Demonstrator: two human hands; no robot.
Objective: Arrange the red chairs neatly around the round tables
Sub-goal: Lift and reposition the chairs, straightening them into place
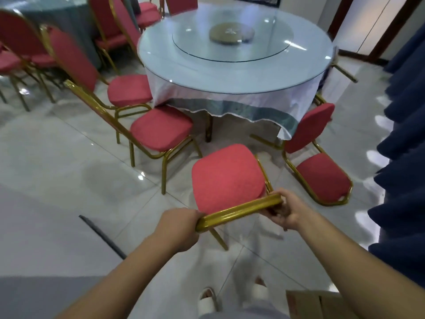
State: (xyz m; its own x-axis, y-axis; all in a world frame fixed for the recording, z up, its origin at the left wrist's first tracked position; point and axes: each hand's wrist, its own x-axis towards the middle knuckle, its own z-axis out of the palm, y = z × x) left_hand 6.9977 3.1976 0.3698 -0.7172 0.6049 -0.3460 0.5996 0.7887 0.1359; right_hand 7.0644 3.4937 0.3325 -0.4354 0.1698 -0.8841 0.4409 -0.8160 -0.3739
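The held chair stood at the 6 o'clock side of the round table (12 o'clock taken as directly away from the camera), near the table but apart from it, with its red seat pointing toward the tablecloth edge. Its gold top rail ran across the view, tilted up toward the right.

Hand state:
- The left hand gripped the left end of the rail, fingers curled over it.
- The right hand gripped the right end, thumb on top and fingers wrapped underneath.

Surrounding chairs:
- A second red chair stood at the table's 8 o'clock, seat angled toward the table and close to the hanging cloth.
- A third chair stood at 9 o'clock, its seat touching or just under the cloth; which one could not be told.
- A fourth chair stood at 4 o'clock with its backrest toward the table and its seat facing outward.

A glass turntable sat centred on the tabletop. More red chairs clustered at 10 o'clock beside another table. A dark blue curtain hung along the 3 o'clock edge.
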